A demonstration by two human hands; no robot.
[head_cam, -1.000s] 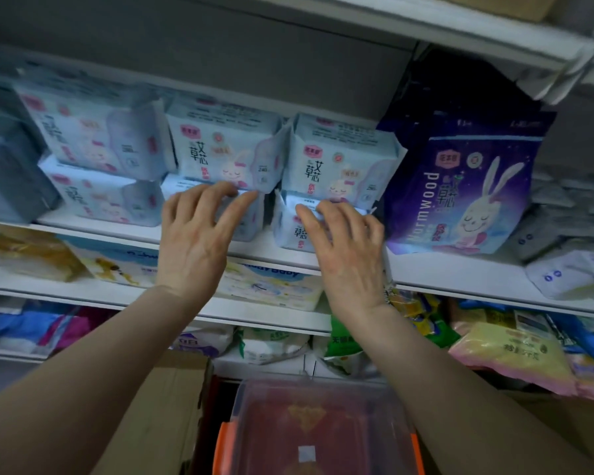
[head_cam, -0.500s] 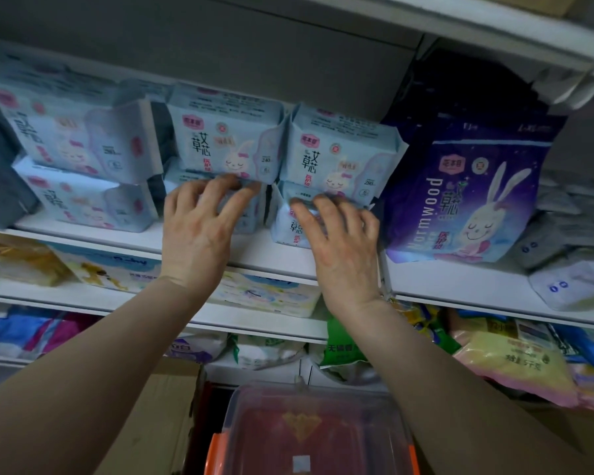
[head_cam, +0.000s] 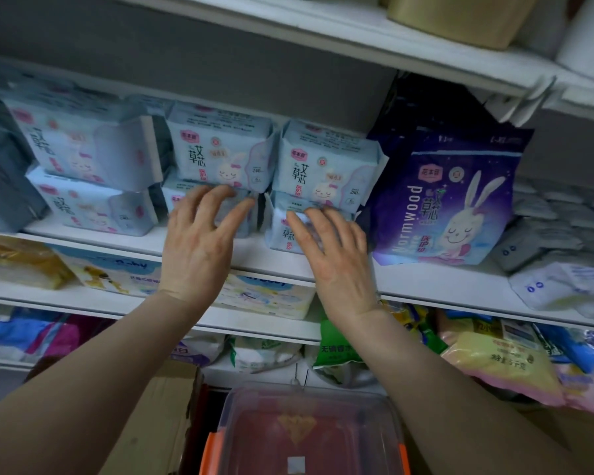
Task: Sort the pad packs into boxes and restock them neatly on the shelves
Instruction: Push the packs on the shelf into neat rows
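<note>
Both hands pushed further in vs 1 s ago: left hand (head_cam: 199, 248) fingertips now on the lower-left pad pack (head_cam: 177, 200), under the upper one; right hand (head_cam: 336, 258) fingers pressed onto the lower-right pad pack (head_cam: 282, 231), w/ its wrapper dented.

Both my bare forearms reach up and forward from the bottom corners, converging slightly. My left hand (head_cam: 199, 248) is palm-down with fingers spread and gently bent (fingertips pressing forward, thumb out to the side). My right hand (head_cam: 336, 258) lies just beside it, apart, fingers straighter and closer together, tips pressing too.
</note>
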